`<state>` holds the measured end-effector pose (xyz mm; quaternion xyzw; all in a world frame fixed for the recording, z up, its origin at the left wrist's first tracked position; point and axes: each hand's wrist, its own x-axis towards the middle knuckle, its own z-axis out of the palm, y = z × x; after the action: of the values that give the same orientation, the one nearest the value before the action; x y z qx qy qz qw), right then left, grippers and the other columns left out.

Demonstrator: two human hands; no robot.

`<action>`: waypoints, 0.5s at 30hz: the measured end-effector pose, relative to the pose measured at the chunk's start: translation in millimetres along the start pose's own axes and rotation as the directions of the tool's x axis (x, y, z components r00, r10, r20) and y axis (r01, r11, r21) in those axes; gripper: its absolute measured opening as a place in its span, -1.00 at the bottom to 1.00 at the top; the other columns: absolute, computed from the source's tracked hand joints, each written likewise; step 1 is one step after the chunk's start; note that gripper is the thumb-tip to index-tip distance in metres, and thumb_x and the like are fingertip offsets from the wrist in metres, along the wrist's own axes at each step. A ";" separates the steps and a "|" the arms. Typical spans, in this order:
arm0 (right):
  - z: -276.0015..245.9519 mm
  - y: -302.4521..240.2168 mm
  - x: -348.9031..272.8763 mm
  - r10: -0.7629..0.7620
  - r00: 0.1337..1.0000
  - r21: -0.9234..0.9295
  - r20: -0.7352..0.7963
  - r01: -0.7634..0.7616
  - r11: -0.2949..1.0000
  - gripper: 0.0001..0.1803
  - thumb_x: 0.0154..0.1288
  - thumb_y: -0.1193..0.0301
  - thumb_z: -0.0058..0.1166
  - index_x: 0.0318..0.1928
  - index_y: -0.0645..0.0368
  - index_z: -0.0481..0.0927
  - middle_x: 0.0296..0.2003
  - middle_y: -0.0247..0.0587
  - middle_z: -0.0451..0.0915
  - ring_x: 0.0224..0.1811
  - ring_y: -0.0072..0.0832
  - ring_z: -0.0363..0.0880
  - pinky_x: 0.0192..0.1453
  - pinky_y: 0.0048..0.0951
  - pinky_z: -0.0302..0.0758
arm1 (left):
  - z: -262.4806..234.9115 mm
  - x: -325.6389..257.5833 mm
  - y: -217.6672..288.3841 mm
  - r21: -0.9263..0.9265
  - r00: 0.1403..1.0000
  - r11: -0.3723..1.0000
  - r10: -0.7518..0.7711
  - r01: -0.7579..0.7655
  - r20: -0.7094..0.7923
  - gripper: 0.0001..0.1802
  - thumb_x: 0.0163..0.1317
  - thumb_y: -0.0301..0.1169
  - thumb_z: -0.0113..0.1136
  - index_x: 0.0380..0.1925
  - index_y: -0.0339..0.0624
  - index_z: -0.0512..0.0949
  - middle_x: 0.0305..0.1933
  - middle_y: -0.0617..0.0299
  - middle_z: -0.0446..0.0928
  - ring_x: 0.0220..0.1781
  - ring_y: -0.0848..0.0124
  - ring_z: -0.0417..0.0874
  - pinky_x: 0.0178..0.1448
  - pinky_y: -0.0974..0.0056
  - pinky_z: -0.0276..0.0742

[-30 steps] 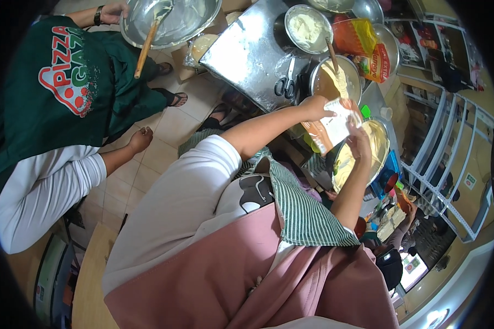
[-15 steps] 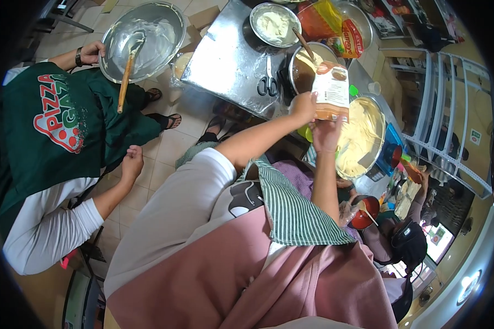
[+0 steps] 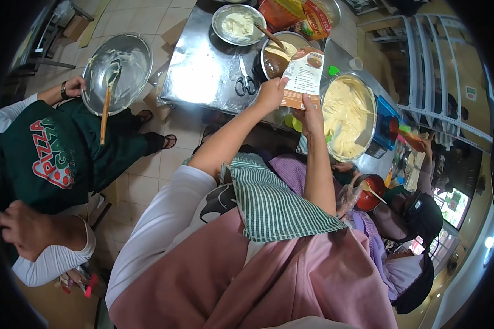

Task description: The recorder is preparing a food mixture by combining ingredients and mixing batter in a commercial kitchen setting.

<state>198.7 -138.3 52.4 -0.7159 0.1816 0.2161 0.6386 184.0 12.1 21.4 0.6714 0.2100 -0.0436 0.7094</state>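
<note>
A white and brown printed packet point(image 3: 303, 77) is between my two hands. My left hand point(image 3: 271, 96) pinches its lower left side, and my right hand point(image 3: 311, 115) grips its bottom edge with the thumb on the front. Behind the packet stands a pot point(image 3: 265, 64) holding brown liquid and pale cream, with a wooden handle point(image 3: 269, 35) sticking out of it. Black-handled scissors point(image 3: 246, 82) lie on the metal table point(image 3: 203, 71) left of the pot. Right of my right hand is a large bowl of pale yellow cream point(image 3: 348, 112).
A smaller bowl of cream point(image 3: 239, 26) and red-yellow bags point(image 3: 307, 17) stand at the back. On the left a co-worker in a dark green apron point(image 3: 44, 153) holds a smeared metal bowl point(image 3: 117, 71) with a spatula. Other people work at right near a red bowl point(image 3: 370, 192).
My view has shifted, so the table and bowls sit further left and higher in the picture. The packet stays in both my hands. The co-worker's free hand has moved left and down in the picture.
</note>
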 end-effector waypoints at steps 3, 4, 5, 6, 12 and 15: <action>-12.9 -19.2 -1.1 0.186 0.960 -0.003 0.211 -0.190 0.982 -0.49 0.27 0.12 0.07 0.09 0.20 0.42 -0.03 -0.17 0.53 -0.05 -0.32 0.52 -0.01 -0.19 0.45 | -14.4 14.8 -16.7 0.133 0.980 0.971 0.198 -0.199 0.024 -0.49 0.38 -0.05 -0.15 -0.30 -0.33 0.55 -0.64 0.07 0.50 -0.73 0.34 0.48 -0.56 0.26 0.41; -19.9 -26.8 -4.2 0.242 0.914 -0.012 0.325 -0.252 0.968 -0.49 0.26 0.11 0.07 0.08 0.21 0.44 -0.02 -0.15 0.53 -0.02 -0.31 0.53 0.02 -0.17 0.45 | -18.9 13.3 -14.1 0.133 0.980 0.971 0.199 -0.201 0.032 -0.49 0.38 -0.05 -0.15 -0.30 -0.33 0.55 -0.64 0.07 0.50 -0.73 0.34 0.48 -0.56 0.26 0.41; -27.8 -36.6 -5.8 0.321 0.860 -0.048 0.396 -0.330 0.943 -0.50 0.25 0.20 0.12 0.07 0.27 0.43 0.00 -0.13 0.53 0.01 -0.35 0.53 0.06 -0.30 0.47 | -26.0 11.9 -3.8 0.134 0.986 0.986 0.081 -0.100 0.144 -0.51 0.36 -0.06 -0.12 -0.33 -0.31 0.56 -0.64 0.06 0.50 -0.73 0.34 0.49 -0.60 0.26 0.41; -28.5 -36.0 -5.8 0.316 0.866 -0.041 0.388 -0.326 0.944 -0.50 0.25 0.20 0.12 0.07 0.27 0.43 0.00 -0.13 0.53 0.01 -0.35 0.53 0.06 -0.30 0.47 | -31.9 10.1 2.7 0.149 0.967 0.989 -0.039 0.001 0.252 -0.52 0.35 -0.06 -0.09 -0.35 -0.29 0.56 -0.65 0.05 0.50 -0.73 0.34 0.51 -0.63 0.27 0.41; 1.4 -11.0 10.8 0.041 0.918 0.185 0.395 -0.123 0.975 -0.47 0.25 0.28 0.15 0.14 0.32 0.37 0.01 -0.15 0.52 -0.03 -0.42 0.54 0.04 -0.44 0.49 | -32.7 -21.1 -7.4 -0.635 0.874 0.680 -0.017 0.367 0.486 -0.30 0.25 0.28 -0.24 -0.15 -0.13 0.54 -0.38 0.34 0.56 -0.48 0.54 0.57 -0.47 0.51 0.43; 21.3 -0.7 1.3 0.008 0.900 0.157 0.436 -0.085 0.984 -0.57 0.32 0.28 0.04 0.10 0.28 0.43 -0.06 -0.23 0.56 -0.08 -0.49 0.54 -0.02 -0.48 0.48 | -9.6 -44.9 -37.1 -0.588 0.866 0.734 -0.002 0.341 0.500 -0.32 0.18 0.28 -0.07 -0.18 -0.17 0.51 -0.33 0.27 0.55 -0.37 0.52 0.58 -0.29 0.46 0.47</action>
<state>198.5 -117.1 50.3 -0.5874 0.0703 0.3685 0.7171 128.2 8.0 2.7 0.3235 0.0974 -0.1945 0.9209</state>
